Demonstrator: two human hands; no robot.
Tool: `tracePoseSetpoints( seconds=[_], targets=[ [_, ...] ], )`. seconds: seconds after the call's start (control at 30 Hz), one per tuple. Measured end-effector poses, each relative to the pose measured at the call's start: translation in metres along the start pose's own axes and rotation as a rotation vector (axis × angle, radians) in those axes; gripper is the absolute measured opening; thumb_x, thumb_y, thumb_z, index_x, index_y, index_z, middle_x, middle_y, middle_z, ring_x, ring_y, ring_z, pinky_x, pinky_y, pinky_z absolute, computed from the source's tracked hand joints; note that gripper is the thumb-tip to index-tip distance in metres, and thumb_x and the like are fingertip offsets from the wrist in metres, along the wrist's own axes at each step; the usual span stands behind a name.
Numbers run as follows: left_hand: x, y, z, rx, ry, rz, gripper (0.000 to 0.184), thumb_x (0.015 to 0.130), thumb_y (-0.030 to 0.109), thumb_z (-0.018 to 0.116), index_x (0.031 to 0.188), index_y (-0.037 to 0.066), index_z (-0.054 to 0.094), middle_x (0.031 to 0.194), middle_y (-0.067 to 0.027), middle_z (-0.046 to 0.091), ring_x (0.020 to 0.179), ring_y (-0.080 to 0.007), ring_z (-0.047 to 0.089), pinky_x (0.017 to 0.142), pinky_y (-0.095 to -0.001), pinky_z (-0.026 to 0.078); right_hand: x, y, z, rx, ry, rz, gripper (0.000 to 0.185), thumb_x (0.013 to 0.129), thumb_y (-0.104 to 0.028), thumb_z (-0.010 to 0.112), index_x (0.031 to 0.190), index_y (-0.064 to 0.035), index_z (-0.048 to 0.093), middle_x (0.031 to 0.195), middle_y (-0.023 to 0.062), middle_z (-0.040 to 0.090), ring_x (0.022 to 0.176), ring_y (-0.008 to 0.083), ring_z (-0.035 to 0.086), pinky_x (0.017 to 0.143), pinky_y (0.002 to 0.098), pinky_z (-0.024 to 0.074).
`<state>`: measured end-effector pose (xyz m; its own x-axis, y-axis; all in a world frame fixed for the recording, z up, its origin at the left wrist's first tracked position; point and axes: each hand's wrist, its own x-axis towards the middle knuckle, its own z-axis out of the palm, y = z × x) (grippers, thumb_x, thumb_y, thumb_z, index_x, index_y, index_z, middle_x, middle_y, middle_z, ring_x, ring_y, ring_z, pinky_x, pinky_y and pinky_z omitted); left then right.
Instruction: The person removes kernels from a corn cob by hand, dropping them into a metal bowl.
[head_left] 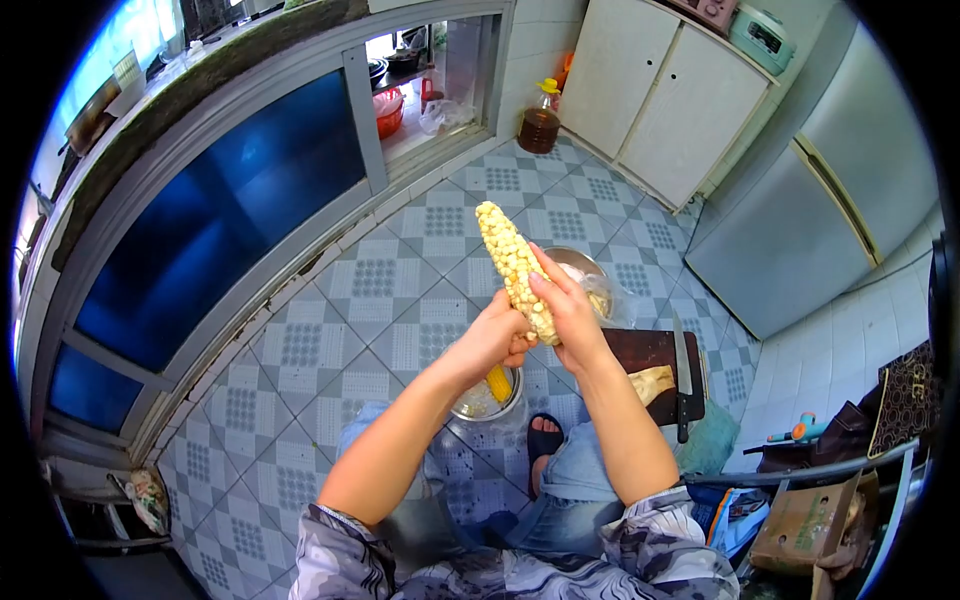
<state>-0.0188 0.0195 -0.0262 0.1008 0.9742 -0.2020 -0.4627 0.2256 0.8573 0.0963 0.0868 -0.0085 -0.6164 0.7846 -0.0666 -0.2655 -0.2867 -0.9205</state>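
Observation:
A pale yellow ear of corn (512, 262) is held up at a tilt, its narrow tip pointing away from me. My right hand (575, 315) wraps the lower half from the right, thumb resting on the kernels. Closed at the lower left side of the ear, my left hand (492, 335) has its fingers curled against it. Below the hands stands a metal pot (465, 408), with a yellower piece of corn (499, 383) inside. Behind my right hand is a metal bowl (572, 255) with a clear plastic bag, partly hidden.
To the right, a dark cutting board (635, 347) carries a knife (684, 378) and a pale yellowish piece (652, 384). Farther off are a bottle of brown liquid (539, 125), a white cabinet (650, 90) and a fridge (770, 220). A rack with a cardboard box (805, 530) stands lower right.

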Motion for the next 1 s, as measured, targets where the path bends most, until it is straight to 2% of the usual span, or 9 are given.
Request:
tracePoseSetpoints(
  seconds=[0.03, 0.23, 0.37, 0.53, 0.63, 0.97, 1.0],
  targets=[
    [0.0, 0.001, -0.001, -0.092, -0.042, -0.024, 0.034, 0.086, 0.008, 0.035, 0.12, 0.008, 0.032, 0.085, -0.0034, 0.047, 0.058, -0.0076, 0.041, 0.046, -0.0212, 0.032, 0.0, 0.0, 0.0, -0.001, 0.0, -0.001, 0.053, 0.091, -0.016, 0.051, 0.137, -0.0003, 0.032, 0.124, 0.0104, 0.05, 0.108, 0.0138, 0.05, 0.089, 0.0251, 0.0406],
    [-0.002, 0.005, 0.007, -0.046, 0.022, -0.056, 0.028, 0.09, 0.016, 0.04, 0.115, 0.008, 0.034, 0.084, -0.0038, 0.046, 0.057, -0.0077, 0.039, 0.046, -0.0214, 0.03, -0.003, -0.002, 0.003, -0.01, 0.009, 0.004, 0.049, 0.092, -0.017, 0.046, 0.137, -0.0011, 0.032, 0.127, 0.011, 0.048, 0.109, 0.0141, 0.05, 0.091, 0.0262, 0.0399],
    [-0.004, 0.006, 0.009, -0.048, 0.034, -0.048, 0.024, 0.09, 0.017, 0.04, 0.111, 0.008, 0.035, 0.083, -0.003, 0.045, 0.057, -0.007, 0.037, 0.046, -0.0214, 0.029, -0.005, -0.005, 0.006, -0.023, 0.006, -0.017, 0.049, 0.093, -0.016, 0.045, 0.137, -0.0015, 0.032, 0.128, 0.0105, 0.047, 0.11, 0.0137, 0.049, 0.091, 0.0257, 0.0393],
    [-0.004, 0.003, 0.008, 0.006, 0.041, -0.029, 0.022, 0.091, 0.022, 0.038, 0.107, 0.009, 0.037, 0.08, -0.0002, 0.042, 0.056, -0.0057, 0.033, 0.047, -0.0212, 0.028, -0.004, 0.002, 0.006, -0.238, -0.023, -0.121, 0.05, 0.092, -0.014, 0.047, 0.138, -0.0013, 0.031, 0.131, 0.0106, 0.045, 0.114, 0.0147, 0.045, 0.095, 0.0259, 0.0364],
    [0.002, -0.004, 0.003, -0.001, 0.039, -0.043, 0.021, 0.091, 0.023, 0.036, 0.107, 0.009, 0.038, 0.08, 0.0002, 0.042, 0.055, -0.0059, 0.033, 0.047, -0.0212, 0.028, -0.001, 0.006, 0.004, -0.232, -0.025, -0.089, 0.051, 0.091, -0.013, 0.047, 0.138, -0.001, 0.031, 0.133, 0.0109, 0.043, 0.116, 0.0152, 0.044, 0.095, 0.0263, 0.0356],
    [0.002, -0.004, 0.003, 0.029, 0.074, -0.033, 0.019, 0.091, 0.018, 0.033, 0.103, 0.007, 0.042, 0.072, 0.0007, 0.041, 0.054, -0.0063, 0.034, 0.046, -0.0226, 0.029, 0.0, 0.012, 0.005, -0.285, -0.005, -0.095, 0.05, 0.092, -0.013, 0.047, 0.138, -0.0009, 0.031, 0.134, 0.0115, 0.042, 0.117, 0.0155, 0.043, 0.096, 0.0263, 0.0352],
    [0.004, -0.005, 0.001, 0.083, 0.071, -0.024, 0.018, 0.09, 0.016, 0.034, 0.103, 0.006, 0.042, 0.073, 0.0003, 0.041, 0.054, -0.0066, 0.035, 0.046, -0.0226, 0.029, 0.001, 0.014, 0.005, -0.307, 0.012, -0.116, 0.049, 0.092, -0.014, 0.047, 0.138, -0.0033, 0.033, 0.134, 0.0117, 0.041, 0.118, 0.0161, 0.042, 0.097, 0.0272, 0.0341]
  ],
)
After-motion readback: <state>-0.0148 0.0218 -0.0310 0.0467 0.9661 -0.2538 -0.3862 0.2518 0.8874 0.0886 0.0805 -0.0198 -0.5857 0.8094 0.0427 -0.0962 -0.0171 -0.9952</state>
